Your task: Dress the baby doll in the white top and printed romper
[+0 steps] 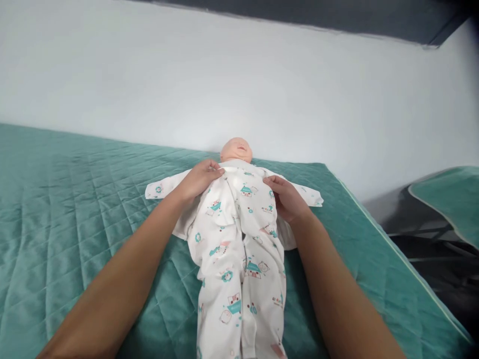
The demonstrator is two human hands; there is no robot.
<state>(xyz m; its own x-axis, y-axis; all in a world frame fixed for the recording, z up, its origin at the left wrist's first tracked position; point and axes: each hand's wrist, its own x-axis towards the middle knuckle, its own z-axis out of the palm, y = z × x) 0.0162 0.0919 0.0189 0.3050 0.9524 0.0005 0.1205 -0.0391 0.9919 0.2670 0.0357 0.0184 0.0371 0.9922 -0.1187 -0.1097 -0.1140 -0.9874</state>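
A baby doll (236,149) lies on its back, head toward the wall, in a white printed top (168,184) with both sleeves stretched out sideways. White printed baby pants (224,249) cover its front from the chest down and run off the bottom edge. At the waistband's upper left corner, my left hand (202,178) pinches the cloth between thumb and fingers. My right hand (287,198) grips the pants' upper right edge, its fingertips partly behind the fabric. The doll's arms and legs are hidden by the clothes.
A green quilted cover (93,209) lies beneath the doll, its edge sloping down at the right. Behind it stands a pale wall (149,75). Beyond the right edge is another green-covered surface (449,199) with dark metal framing.
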